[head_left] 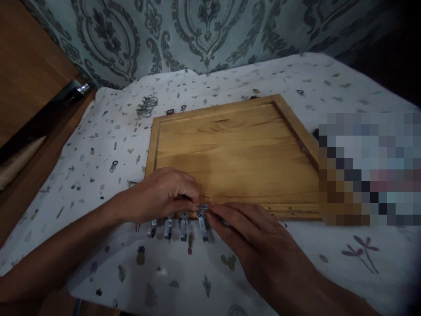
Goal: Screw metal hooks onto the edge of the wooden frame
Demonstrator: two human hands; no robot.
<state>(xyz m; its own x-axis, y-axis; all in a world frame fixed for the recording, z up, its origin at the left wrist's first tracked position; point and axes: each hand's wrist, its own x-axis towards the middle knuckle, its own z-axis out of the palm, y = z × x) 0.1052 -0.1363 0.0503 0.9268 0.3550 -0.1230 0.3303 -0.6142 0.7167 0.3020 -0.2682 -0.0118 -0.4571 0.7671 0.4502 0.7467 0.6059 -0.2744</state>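
A wooden panel (226,149) with a raised frame lies flat on the cloth-covered table. Along its near edge sits a row of several silver metal hooks (183,227), their curved ends sticking out over the cloth. At the rightmost metal hook (203,226), my left hand (173,193) pinches with thumb and forefinger at the top plate. From the other side, my right hand (256,228) has its thumb and forefinger tips together against that same hook. Whether a small screw is between the fingertips cannot be seen. Small dark holes dot the panel's edge right of my right fingers.
A bunch of metal rings (147,106) lies behind the panel's left corner. White printed cloth (98,184) covers the table. A patterned curtain (204,35) hangs behind. Wooden furniture (33,66) stands at left. A blurred-out patch (371,171) covers the right side.
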